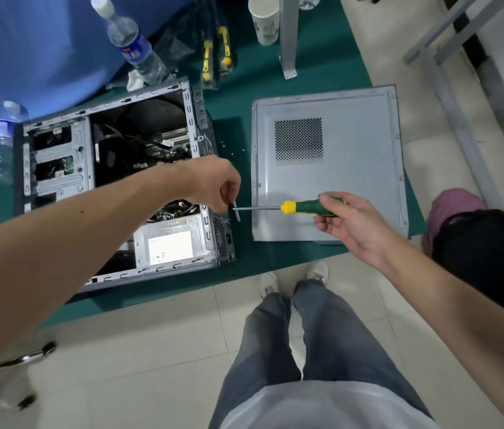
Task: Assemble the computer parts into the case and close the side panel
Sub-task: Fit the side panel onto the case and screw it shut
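Observation:
An open grey computer case lies on its side on the green table, with a power supply, drive bays and cables showing inside. Its grey side panel lies flat to the right, vent holes up. My right hand grips a green and yellow screwdriver held level, its tip pointing left at the case's rear edge. My left hand pinches something small at that tip; the item itself is too small to make out.
Two water bottles stand behind and left of the case. Packaged yellow tools and a paper cup sit at the back. Small screws lie between case and panel. A seated person is at the right.

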The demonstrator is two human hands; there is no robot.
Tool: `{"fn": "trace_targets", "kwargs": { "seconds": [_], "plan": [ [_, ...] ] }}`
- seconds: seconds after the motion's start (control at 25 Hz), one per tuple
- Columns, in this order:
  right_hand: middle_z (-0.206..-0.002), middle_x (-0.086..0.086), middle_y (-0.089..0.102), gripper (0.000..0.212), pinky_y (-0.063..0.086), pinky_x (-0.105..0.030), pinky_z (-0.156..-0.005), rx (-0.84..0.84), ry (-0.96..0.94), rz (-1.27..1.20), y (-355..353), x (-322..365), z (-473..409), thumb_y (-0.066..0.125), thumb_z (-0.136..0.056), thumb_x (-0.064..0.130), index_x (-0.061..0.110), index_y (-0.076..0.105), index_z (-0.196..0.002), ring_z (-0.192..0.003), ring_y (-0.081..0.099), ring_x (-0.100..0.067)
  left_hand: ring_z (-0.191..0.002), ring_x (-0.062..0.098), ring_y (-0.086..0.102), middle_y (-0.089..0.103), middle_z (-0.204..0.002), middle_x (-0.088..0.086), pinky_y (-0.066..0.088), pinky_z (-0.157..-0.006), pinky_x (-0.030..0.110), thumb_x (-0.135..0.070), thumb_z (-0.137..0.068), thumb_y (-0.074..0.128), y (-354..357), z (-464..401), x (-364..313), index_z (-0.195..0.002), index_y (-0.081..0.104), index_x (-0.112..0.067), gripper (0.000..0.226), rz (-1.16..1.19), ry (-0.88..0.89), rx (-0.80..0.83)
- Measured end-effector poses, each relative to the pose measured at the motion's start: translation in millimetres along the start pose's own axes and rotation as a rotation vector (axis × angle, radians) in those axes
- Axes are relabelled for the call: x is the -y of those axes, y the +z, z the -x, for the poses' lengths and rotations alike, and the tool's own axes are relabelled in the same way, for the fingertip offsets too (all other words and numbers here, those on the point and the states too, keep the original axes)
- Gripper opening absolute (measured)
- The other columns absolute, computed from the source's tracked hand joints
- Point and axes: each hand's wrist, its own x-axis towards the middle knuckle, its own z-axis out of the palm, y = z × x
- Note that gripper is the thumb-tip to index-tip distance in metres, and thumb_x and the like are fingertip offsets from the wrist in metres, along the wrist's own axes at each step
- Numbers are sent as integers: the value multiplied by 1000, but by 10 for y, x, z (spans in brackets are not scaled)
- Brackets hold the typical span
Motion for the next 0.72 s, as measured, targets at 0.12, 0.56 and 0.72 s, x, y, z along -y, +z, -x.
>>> {"fn": "trace_targets", "kwargs": {
  "seconds": [0.12,0.56,0.72],
  "plan": [
    [-94,-13,66,20,56,-27,-66,17,23,22,-9,-63,-17,65,-93,15,5,62,-110,-71,67,-20,-72,5,67,70,-74,-10,47,-62,23,-15,-75,83,-48,-43,-10,-80,60,-25,26,-49,-12,73],
    [-96,-14,65,20,56,-27,-70,27,21,-8,71,-143,-38,66,-93,14,4,62,-110,-74,66,-20,-75,7,65,70,-77,-8,52,-74,30,-12,-77,81,-68,-21,-57,-80,62,-23,22,-104,-63,150],
    [-95,-14,66,18,57,-26,-72,53,-5,18,63,-128,-25,66,-91,11,5,64,-108,-77,67,-22,-73,4,61,66,-76,-11,43,-62,23,-10,-78,77,-26,17,-52,-77,60,-27,25,-135,-57,115]
  ]
}}
